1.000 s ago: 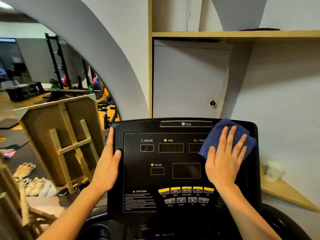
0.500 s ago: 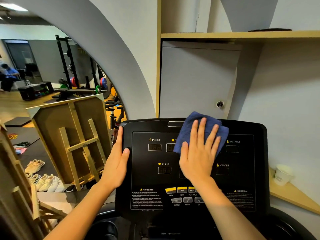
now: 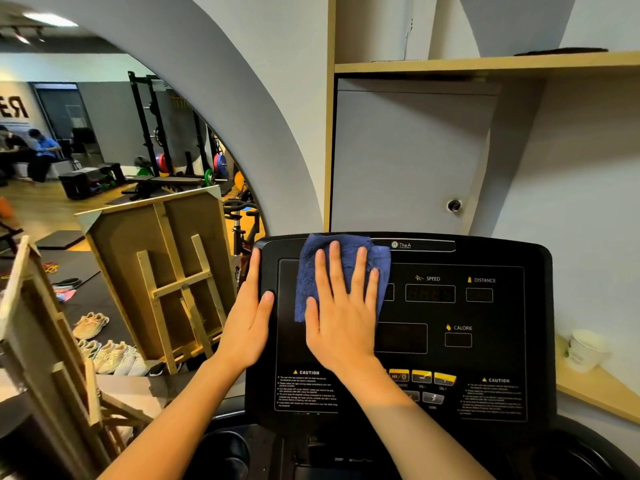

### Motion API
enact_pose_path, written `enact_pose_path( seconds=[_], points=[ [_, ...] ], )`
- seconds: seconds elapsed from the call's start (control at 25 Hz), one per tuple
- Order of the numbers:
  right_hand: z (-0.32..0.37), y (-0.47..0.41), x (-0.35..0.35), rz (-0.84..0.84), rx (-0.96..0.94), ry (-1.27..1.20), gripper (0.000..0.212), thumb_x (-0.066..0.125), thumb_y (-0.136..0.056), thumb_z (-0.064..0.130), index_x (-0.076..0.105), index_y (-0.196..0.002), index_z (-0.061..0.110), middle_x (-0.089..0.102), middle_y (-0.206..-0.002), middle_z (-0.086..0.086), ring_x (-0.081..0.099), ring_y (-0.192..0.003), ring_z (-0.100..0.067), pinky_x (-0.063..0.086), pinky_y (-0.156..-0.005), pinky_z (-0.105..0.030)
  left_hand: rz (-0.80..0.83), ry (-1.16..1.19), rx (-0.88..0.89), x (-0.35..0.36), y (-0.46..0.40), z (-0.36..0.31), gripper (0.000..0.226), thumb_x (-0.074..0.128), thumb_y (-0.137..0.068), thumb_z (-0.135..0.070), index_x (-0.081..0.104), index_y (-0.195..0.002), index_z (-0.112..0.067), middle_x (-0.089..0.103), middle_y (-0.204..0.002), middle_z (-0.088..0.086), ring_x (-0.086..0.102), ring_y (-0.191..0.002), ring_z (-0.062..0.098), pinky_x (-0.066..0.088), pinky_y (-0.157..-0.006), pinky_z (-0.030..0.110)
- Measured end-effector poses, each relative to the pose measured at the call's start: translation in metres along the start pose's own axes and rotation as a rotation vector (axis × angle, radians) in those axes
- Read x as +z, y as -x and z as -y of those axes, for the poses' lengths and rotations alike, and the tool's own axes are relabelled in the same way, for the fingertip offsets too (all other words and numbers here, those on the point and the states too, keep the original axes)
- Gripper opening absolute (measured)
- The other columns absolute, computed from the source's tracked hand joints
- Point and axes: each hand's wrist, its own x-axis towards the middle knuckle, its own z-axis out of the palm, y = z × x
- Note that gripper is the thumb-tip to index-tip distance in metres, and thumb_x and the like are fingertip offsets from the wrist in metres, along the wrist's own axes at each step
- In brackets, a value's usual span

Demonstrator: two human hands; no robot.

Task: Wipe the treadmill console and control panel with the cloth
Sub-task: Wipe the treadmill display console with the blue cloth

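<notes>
A person's right hand (image 3: 343,317) presses a blue cloth (image 3: 313,271) flat against the upper left part of a black treadmill console (image 3: 502,258), fingers spread wide over the fabric, palm down rather than gripping it. The cloth covers the top-left displays of the control panel (image 3: 491,358) and reaches up to the console's top edge. The left hand (image 3: 251,317) lies along the console's left side, its fingers extended up the outer edge and the thumb resting on the front face, just beside the cloth; whether those fingers curl behind the edge cannot be told. To the right of the cloth the SPEED (image 3: 429,278), DISTANCE (image 3: 481,280) and CALORIE (image 3: 460,328) labels show above dark readouts, and a row of yellow buttons (image 3: 422,375) sits below the right wrist between two CAUTION notices. A paper cup (image 3: 585,351) stands on a wooden ledge (image 3: 602,393) to the right of the console. Behind it a grey cabinet door (image 3: 405,157) sits under a wooden shelf (image 3: 485,62). To the left, an upturned wooden table (image 3: 152,258) leans near several pairs of sneakers (image 3: 104,351), with weight racks (image 3: 166,140) farther back in the gym.
</notes>
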Motion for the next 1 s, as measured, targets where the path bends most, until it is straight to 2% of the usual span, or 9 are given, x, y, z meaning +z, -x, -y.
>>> enact_pose_path(
  seconds=[0.2,0.36,0.48,0.68,0.72,1.0],
  points=[
    [0.007,0.014,0.005,0.05,-0.124,-0.033,0.073,0.036,-0.099,0.043,0.003,-0.161,0.021,-0.005,-0.17,-0.003,-0.011,-0.154,-0.037,0.011,-0.121,-0.061,-0.005,-0.001,-0.004,-0.001,0.0,0.003,0.064,0.033,-0.101,-0.043,-0.004,-0.154,-0.048,0.038,-0.155,-0.011,0.044,-0.137,0.009,0.042,-0.108,0.052],
    [0.011,0.033,0.009,0.08,-0.182,-0.074,0.071,0.038,-0.099,0.04,0.008,-0.161,0.022,-0.002,-0.17,-0.001,-0.011,-0.154,-0.036,0.012,-0.123,-0.059,-0.004,0.023,0.008,-0.001,0.0,0.003,0.064,0.033,-0.102,-0.042,-0.004,-0.155,-0.046,0.035,-0.158,-0.009,0.042,-0.139,0.008,0.039,-0.112,0.048],
    [0.011,0.048,0.014,0.119,-0.197,-0.087,0.071,0.037,-0.1,0.04,0.005,-0.161,0.025,-0.004,-0.17,0.002,-0.012,-0.154,-0.034,0.011,-0.122,-0.057,-0.001,0.026,-0.004,0.0,0.0,0.003,0.063,0.032,-0.102,-0.042,-0.003,-0.155,-0.047,0.036,-0.158,-0.009,0.044,-0.137,0.005,0.039,-0.112,0.041],
    [0.003,0.062,0.016,0.149,-0.203,-0.072,0.074,0.039,-0.099,0.036,0.0,-0.161,0.028,-0.007,-0.169,0.005,-0.013,-0.155,-0.032,0.007,-0.122,-0.053,0.005,0.019,-0.007,0.0,0.0,0.005,0.065,0.032,-0.101,-0.046,-0.005,-0.154,-0.048,0.036,-0.157,-0.01,0.044,-0.136,0.004,0.037,-0.107,0.019],
    [0.001,0.064,0.016,0.152,-0.199,-0.072,0.074,0.04,-0.098,0.035,0.0,-0.161,0.028,-0.007,-0.169,0.005,-0.012,-0.155,-0.031,0.006,-0.122,-0.053,0.006,0.019,-0.004,0.0,0.0,0.005,0.065,0.032,-0.1,-0.047,-0.005,-0.154,-0.048,0.036,-0.157,-0.009,0.044,-0.136,0.005,0.038,-0.106,0.018],
    [-0.023,0.084,0.02,0.153,-0.178,-0.057,0.078,0.044,-0.094,0.032,0.003,-0.161,0.029,-0.001,-0.17,0.005,-0.005,-0.156,-0.03,0.008,-0.122,-0.049,0.005,-0.005,0.002,0.0,0.0,0.009,0.066,0.032,-0.099,-0.053,-0.006,-0.152,-0.051,0.036,-0.158,-0.005,0.048,-0.134,0.014,0.043,-0.106,0.035]
  ],
)
